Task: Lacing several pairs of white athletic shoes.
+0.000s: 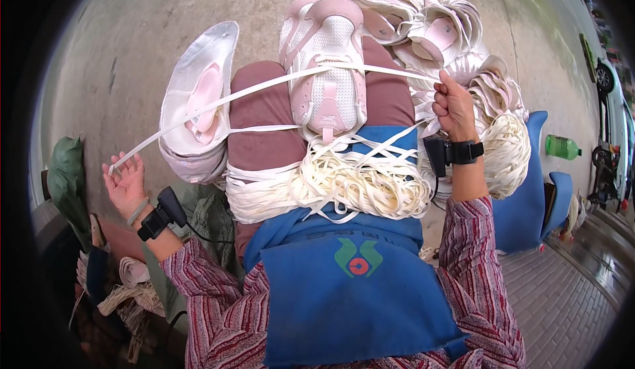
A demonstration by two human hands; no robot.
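Observation:
A white and pink shoe upper (333, 83) rests between my thighs, with its heel end toward me. A flat white shoelace (258, 82) runs through its top and stretches out to both sides. My left hand (126, 187), low on the left, has the lace's end at its fingertips, some fingers loosely spread. My right hand (455, 107) is closed around the lace's other end, beside the right pile of uppers. A thick bundle of cream laces (357, 180) lies across my lap on the blue apron (357, 316).
Nested white and pink uppers (198, 97) stand by my left knee. More uppers (444, 31) are heaped at the far right, above another coil of laces (506, 154). A blue chair (529, 203) and a green bottle (562, 147) are at right. A green bag (66, 177) is at left.

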